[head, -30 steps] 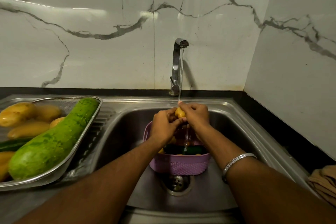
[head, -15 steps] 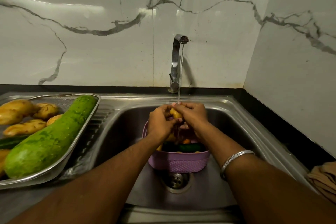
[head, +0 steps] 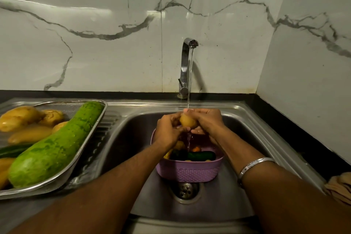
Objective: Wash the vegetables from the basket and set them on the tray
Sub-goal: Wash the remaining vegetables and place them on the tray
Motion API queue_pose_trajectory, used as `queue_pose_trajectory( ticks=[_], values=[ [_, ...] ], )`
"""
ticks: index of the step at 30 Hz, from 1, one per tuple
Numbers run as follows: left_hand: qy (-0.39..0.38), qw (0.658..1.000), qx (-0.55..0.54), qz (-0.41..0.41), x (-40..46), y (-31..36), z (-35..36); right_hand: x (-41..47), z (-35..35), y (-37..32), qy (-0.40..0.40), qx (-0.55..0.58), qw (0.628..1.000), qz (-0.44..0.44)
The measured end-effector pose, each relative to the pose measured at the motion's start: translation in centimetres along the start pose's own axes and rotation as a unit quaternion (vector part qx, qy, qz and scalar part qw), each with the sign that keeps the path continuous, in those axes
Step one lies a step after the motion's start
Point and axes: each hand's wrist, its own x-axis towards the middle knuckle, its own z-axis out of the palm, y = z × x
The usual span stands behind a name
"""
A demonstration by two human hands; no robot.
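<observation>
- A small yellow-brown potato [head: 188, 121] is held between both hands directly under the thin stream of water [head: 190, 78] from the chrome tap [head: 185, 66], so that the flow strikes its upper side.
- The left hand [head: 168, 131] is curled round the potato's left side; the right hand [head: 206, 120] is wrapped over its top and right side. Both are closed on it, apparently so it can be rubbed and turned without slipping.
- The potato is held above the round lilac plastic basket [head: 189, 172], which stands in the stainless steel sink [head: 245, 138] just behind the drain [head: 185, 190]. Runoff is thereby passed over the unwashed contents and away.
- Remaining in the basket: a dark green cucumber-like vegetable [head: 201, 155], something orange and other pieces that cannot be identified.
- The oblong steel mesh tray [head: 95, 131] is set on the ribbed drainer of the worktop, left of the sink, presumably so that drips are led back to the bowl.
- On the tray are noted a large pale green gourd [head: 55, 146] laid diagonally, several wet yellow-brown potatoes [head: 19, 118] and a dark green piece at the left edge.
- Judgement: the task is well advanced but unfinished; this potato is yet to be placed on the tray.
</observation>
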Motion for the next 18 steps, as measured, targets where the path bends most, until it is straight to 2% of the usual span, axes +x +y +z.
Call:
queue_pose_trajectory(
  ticks=[7,14,18],
  values=[
    [-0.004,0.999,-0.027,-0.024,-0.01,-0.28,-1.06,0.23,-0.91,-0.57,-0.065,0.074,0.992,0.077],
    [-0.01,1.0,0.024,0.012,-0.32,0.42,-0.63,-0.04,-0.59,-0.72,-0.017,0.012,0.999,0.049],
    [-0.013,1.0,-0.017,-0.006,-0.15,0.03,-0.8,0.32,-0.68,-0.88,-0.037,0.06,0.994,0.082]
  ],
)
